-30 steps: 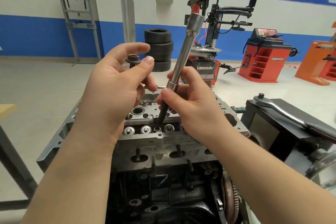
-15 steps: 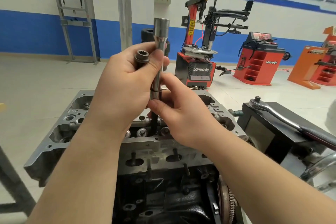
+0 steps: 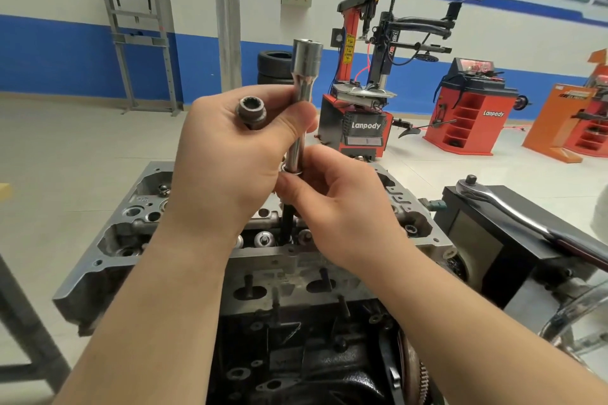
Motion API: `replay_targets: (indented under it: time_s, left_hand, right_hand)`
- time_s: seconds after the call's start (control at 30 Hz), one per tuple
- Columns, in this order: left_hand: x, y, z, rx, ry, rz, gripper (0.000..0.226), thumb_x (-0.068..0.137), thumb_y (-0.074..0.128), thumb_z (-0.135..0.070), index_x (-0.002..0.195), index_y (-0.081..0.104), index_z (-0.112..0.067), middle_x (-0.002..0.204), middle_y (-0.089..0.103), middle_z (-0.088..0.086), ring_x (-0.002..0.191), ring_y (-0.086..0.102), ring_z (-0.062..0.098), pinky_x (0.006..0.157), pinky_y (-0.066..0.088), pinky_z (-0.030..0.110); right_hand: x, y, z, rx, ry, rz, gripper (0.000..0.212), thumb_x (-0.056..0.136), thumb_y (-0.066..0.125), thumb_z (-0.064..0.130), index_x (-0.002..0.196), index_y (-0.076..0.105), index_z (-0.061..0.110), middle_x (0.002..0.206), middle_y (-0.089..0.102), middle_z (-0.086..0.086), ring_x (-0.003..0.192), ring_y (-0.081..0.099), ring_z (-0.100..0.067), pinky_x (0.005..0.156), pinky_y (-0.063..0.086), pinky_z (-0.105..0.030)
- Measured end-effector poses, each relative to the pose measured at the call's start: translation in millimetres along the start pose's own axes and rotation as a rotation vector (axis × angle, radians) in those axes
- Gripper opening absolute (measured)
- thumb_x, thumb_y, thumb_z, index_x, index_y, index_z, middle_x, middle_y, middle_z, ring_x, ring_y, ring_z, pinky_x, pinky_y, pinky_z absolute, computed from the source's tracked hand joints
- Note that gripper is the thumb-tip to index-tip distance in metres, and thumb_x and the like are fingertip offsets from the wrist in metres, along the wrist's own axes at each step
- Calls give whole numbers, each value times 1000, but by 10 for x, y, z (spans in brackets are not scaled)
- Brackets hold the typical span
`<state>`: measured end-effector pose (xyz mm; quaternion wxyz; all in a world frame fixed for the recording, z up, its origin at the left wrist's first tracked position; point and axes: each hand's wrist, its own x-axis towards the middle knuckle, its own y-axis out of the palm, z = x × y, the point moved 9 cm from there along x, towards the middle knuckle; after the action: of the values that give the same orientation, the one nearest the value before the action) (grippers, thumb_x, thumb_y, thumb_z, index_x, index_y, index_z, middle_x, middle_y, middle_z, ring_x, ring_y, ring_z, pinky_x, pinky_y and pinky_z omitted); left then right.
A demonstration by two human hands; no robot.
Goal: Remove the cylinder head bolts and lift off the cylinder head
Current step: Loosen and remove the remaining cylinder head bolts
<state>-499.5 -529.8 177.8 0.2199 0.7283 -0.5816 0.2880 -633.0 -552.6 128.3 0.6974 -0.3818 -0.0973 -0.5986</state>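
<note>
Head (image 3: 329,260) seated on block, directly below both hands. Extension (image 3: 301,108) upright, long axis vertical into head. Right hand (image 3: 342,204) pinches its lower end; left hand (image 3: 230,168) grips shaft plus bolt (image 3: 251,112) (already out).

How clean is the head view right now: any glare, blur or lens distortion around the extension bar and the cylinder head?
Head view: lighting is even and soft, no hard shadows. The chrome extension bar shows bright highlights but stays readable. Both the left hand and right hand are sharp, as is the cylinder head. Wide-angle distortion bends the frame edges, and the lower engine block is dark.
</note>
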Motion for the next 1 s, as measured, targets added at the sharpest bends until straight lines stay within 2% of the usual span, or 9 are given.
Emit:
replay_targets:
  time_s: [0.13,0.27,0.37,0.43,0.53,0.67,0.73,0.87,1.0]
  left_hand:
    - [-3,-29,48,-31,-35,-35,4,94,77,-31,94,81,-33,87,80,-7,83,77,14,63,60,32]
    - [-10,58,78,-12,-31,-27,8,98,73,-32,103,78,-29,89,79,-7,82,76,13,68,61,33]
    - [-44,143,76,56,2,-30,15,102,65,-39,111,73,-30,91,76,-11,88,72,6,79,61,34]
    - [-67,171,88,70,19,-33,17,103,63,-42,112,71,-31,92,75,-13,88,70,4,81,59,41]
    - [-81,187,96,44,49,-25,20,103,62,-43,116,70,-28,93,75,-12,81,66,1,76,57,42]
    - [-95,179,106,43,72,-21,22,104,62,-43,117,70,-28,93,74,-9,80,65,4,77,59,51]
    - [-102,179,112,45,83,-16,22,103,62,-44,118,70,-29,93,74,-6,83,66,8,77,59,56]
    - [-112,183,124,36,92,-6,22,103,62,-45,119,69,-30,95,74,-5,83,65,11,77,58,59]
    - [-128,185,108,55,93,-10,25,104,61,-45,120,69,-28,96,74,-8,93,68,10,82,57,44]
  right_hand:
    - [47,13,49,-12,20,47,12,100,70,29,96,72,17,81,73,-9,78,68,-33,73,57,-52]
    - [-2,-57,91,-185,31,84,24,105,58,43,105,71,23,87,74,7,82,69,-12,77,58,-43]
    - [-19,-505,84,-353,-82,-75,36,104,52,48,127,68,25,110,73,15,104,67,-5,90,56,-37]
    - [-13,-963,-66,-488,-124,-226,32,103,55,40,126,67,22,113,71,13,108,64,-8,94,54,-36]
    - [24,-1688,-745,-727,104,-349,31,100,57,30,127,65,18,124,68,3,118,58,-19,103,48,-45]
    - [-247,-2357,-1860,-1097,675,-156,52,99,55,40,147,49,21,147,52,-9,133,47,-35,109,42,-52]
    - [-434,-2492,-2181,-1162,829,-37,58,99,53,46,150,41,21,147,52,-12,133,48,-37,108,45,-52]
    - [-446,-2505,-2333,-1243,793,5,56,102,49,40,153,34,23,145,54,-12,132,48,-37,105,44,-52]
    - [-423,-2387,-2252,-1251,618,0,44,104,50,25,143,33,33,132,58,-10,116,54,-34,87,48,-48]
